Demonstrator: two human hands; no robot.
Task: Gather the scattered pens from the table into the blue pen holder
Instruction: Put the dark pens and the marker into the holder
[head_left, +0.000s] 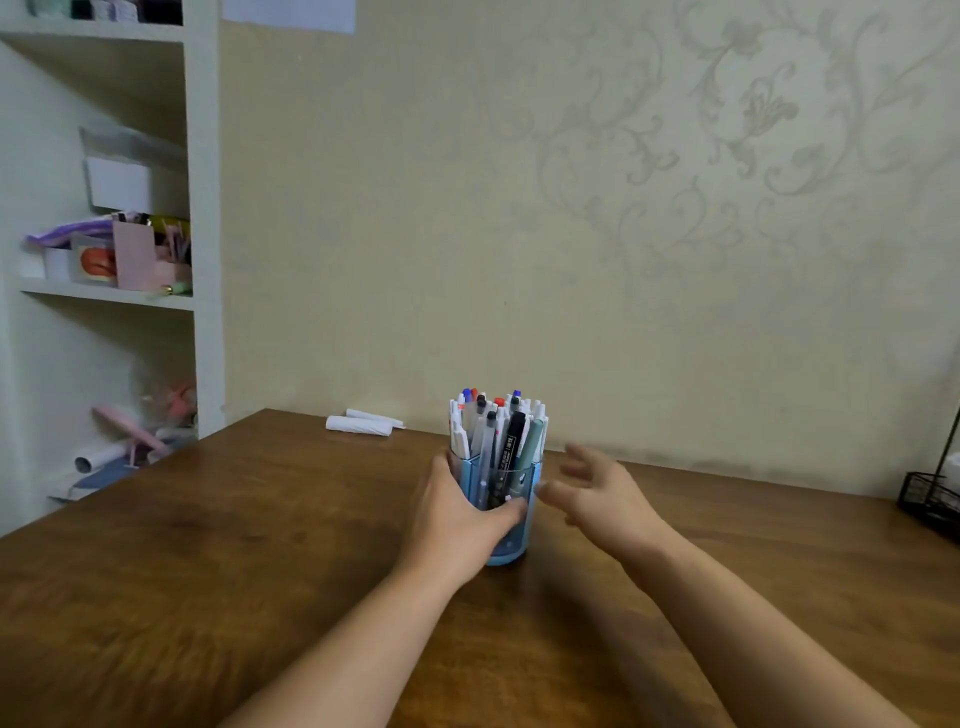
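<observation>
I'm seeing the left hand (457, 512) gripping the blue pen holder (511, 512), standing upright mid-counter (208, 545) with pens (496, 431) sticking up from it. Right hand (597, 493) is hovering just right of it, fingers spread, holding nothing. 2 white rolls (363, 422) are lying far-left.

Pens (496, 434) upright in blue holder (511, 540) (left-hand (460, 512) grip)

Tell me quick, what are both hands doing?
Left hand: grips the blue plastic pen holder full of pens.
Right hand: open, fingers spread beside the holder, holding nothing.
</observation>
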